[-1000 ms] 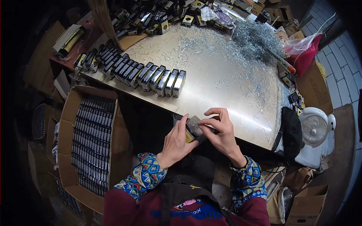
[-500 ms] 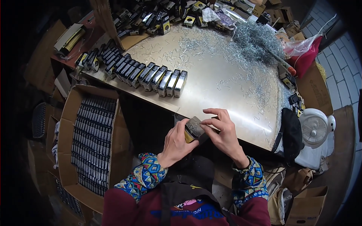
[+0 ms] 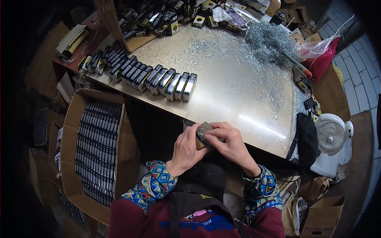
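Observation:
Just off the front edge of the table, my left hand [image 3: 185,147] is wrapped round a small black and yellow box [image 3: 199,144] with its grey flap raised. Thin, shiny bent wire pieces [image 3: 201,135] show in the box's open end. My right hand [image 3: 229,143] is closed at the right side of that opening, thumb and fingertips together against the box. What lies between those fingertips is hidden. To the left, a row of similar packed boxes [image 3: 173,86] stands on edge along the metal tabletop [image 3: 214,99].
A large heap of wire pieces [image 3: 268,43] lies at the far right, with loose ones scattered around. Piled boxes [image 3: 158,22] fill the back. An open carton [image 3: 68,158] of packed rows stands at left. A white fan [image 3: 330,135] sits at right beside black cloth [image 3: 306,142].
My right hand has moved left and its raised, spread fingers have closed in on the box's opening. The left hand keeps its hold on the box.

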Motion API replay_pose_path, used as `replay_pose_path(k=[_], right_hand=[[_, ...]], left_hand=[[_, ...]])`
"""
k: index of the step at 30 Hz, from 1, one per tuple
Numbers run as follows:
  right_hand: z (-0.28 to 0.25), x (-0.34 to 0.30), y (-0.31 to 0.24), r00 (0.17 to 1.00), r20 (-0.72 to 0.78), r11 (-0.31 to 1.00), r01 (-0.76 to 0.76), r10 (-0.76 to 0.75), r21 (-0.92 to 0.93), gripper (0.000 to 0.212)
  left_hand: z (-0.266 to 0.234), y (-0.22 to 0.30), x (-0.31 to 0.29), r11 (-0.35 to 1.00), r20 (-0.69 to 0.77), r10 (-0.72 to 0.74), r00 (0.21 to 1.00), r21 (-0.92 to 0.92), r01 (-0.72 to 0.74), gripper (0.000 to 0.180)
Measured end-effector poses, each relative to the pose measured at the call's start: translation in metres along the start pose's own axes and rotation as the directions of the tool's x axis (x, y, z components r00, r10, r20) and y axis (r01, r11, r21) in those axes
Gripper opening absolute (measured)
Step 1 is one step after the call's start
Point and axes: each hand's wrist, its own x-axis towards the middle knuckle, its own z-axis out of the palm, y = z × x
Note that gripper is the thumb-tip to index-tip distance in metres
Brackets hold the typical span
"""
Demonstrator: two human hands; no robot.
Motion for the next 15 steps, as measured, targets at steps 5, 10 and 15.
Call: replay_pose_path(k=[5, 10, 15], right_hand=[[0.001, -0.005, 0.011, 0.963, -0.108, 0.968, -0.242, 0.248, 0.066, 0.017], [-0.001, -0.007, 0.018, 0.953, -0.136, 0.948, -0.237, 0.269, 0.215, 0.017], [0.011, -0.011, 0.013, 0.941, -0.260, 0.950, -0.141, 0.216, 0.279, 0.014]], left_hand=[[-0.003, 0.002, 0.004, 0.995, -0.002, 0.095, 0.995, 0.004, -0.095, 0.082], [-0.003, 0.003, 0.002, 0.999, 0.054, 0.034, 0.998, -0.042, -0.031, 0.088], [-0.004, 0.001, 0.000, 0.995, 0.072, -0.052, 0.996, -0.085, 0.058, 0.088]])
